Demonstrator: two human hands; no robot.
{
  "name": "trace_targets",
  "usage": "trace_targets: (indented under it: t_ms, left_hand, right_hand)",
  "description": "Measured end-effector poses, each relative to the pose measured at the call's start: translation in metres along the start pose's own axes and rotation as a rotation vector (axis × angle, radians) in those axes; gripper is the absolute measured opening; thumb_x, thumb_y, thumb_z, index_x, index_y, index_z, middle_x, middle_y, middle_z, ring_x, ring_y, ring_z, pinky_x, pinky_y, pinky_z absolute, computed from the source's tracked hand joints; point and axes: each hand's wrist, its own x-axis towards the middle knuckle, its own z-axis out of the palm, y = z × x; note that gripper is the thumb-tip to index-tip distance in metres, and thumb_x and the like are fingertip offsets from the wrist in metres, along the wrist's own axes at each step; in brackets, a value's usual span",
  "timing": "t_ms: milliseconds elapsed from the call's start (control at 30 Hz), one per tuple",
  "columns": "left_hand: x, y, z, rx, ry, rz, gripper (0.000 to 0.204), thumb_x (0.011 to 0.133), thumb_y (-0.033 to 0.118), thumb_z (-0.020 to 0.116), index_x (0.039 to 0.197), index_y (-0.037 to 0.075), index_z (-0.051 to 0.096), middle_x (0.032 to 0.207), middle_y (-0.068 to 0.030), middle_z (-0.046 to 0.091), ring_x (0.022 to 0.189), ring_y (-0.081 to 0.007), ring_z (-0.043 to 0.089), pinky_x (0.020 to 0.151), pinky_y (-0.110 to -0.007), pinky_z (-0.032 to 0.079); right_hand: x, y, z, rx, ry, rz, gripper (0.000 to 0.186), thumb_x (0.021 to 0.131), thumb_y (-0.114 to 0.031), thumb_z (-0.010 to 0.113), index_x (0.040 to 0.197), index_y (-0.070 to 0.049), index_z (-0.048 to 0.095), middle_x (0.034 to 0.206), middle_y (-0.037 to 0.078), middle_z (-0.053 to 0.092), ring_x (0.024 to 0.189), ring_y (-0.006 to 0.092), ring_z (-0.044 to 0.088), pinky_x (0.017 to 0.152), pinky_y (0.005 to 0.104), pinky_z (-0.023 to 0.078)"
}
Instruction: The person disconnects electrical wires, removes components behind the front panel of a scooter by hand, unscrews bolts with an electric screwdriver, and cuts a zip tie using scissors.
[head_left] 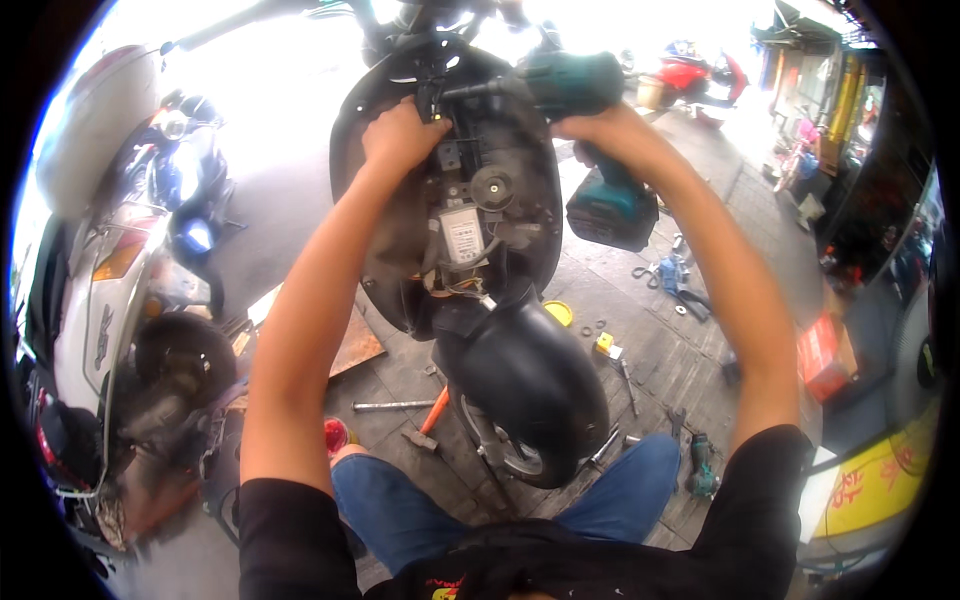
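In front of me stands a scooter with its front panel off; the black inner shell shows a silver labelled box, a round horn and loose wiring. Below it sits the black front fender over the wheel. My right hand is wrapped round the grip of a teal cordless impact driver, whose long shaft points left toward the upper middle of the shell. There, beside the tip, my left hand is closed with its fingers at the steering column; what they pinch is hidden.
An orange-handled hammer and a metal bar lie on the paving left of the wheel. To the right are a yellow lid, a ratchet and another teal power tool. A white scooter stands left, a red one farther back.
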Motion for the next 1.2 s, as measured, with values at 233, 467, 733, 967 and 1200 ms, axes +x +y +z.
trace_targets:
  t_ms: [233,467,733,967,1200]
  left_hand:
    - [0.021,-0.031,0.012,-0.353,0.023,-0.084,0.053,0.077,0.028,0.068,0.124,0.004,0.061,0.11,-0.0199,0.067,0.103,-0.0321,0.064,0.092,-0.04,0.047]
    - [0.023,-0.014,-0.007,-0.27,-0.035,-0.042,0.039,0.076,0.022,0.067,0.106,-0.003,0.066,0.093,-0.0205,0.069,0.088,-0.0305,0.067,0.083,-0.04,0.05]
    - [0.027,-0.023,0.001,-0.269,-0.017,0.032,0.038,0.076,0.02,0.066,0.107,-0.002,0.067,0.094,-0.0206,0.069,0.088,-0.0302,0.067,0.082,-0.04,0.049]
    - [0.02,0.001,-0.025,-0.475,-0.279,-0.081,0.034,0.081,0.005,0.066,0.112,-0.005,0.061,0.093,-0.0125,0.067,0.081,-0.0191,0.065,0.077,-0.031,0.053]
    - [0.042,-0.018,-0.003,-0.448,-0.214,-0.135,0.029,0.079,0.01,0.066,0.104,-0.005,0.063,0.087,-0.0125,0.068,0.075,-0.0179,0.066,0.068,-0.031,0.053]
  right_hand:
    - [0.03,0.016,-0.014,0.03,-0.149,-0.236,0.03,0.075,-0.01,0.067,0.101,0.005,0.061,0.074,0.006,0.061,0.054,0.0117,0.058,0.049,0.025,0.047]
    - [0.052,0.017,-0.036,-0.124,-0.141,-0.365,0.023,0.071,-0.019,0.066,0.085,0.0,0.067,0.063,0.008,0.065,0.054,0.0133,0.061,0.048,0.0267,0.046]
    - [0.059,0.032,-0.034,-0.012,-0.156,-0.437,0.021,0.073,-0.017,0.065,0.081,0.002,0.067,0.06,0.009,0.063,0.051,0.0159,0.061,0.049,0.0287,0.047]
    - [0.067,0.032,-0.033,-0.188,-0.137,-0.382,0.023,0.072,-0.02,0.068,0.076,0.003,0.066,0.054,0.01,0.06,0.048,0.0181,0.059,0.047,0.0305,0.046]
    - [0.065,0.036,-0.033,-0.092,-0.155,-0.399,0.022,0.071,-0.019,0.066,0.079,0.001,0.068,0.058,0.009,0.062,0.049,0.0149,0.058,0.047,0.03,0.046]
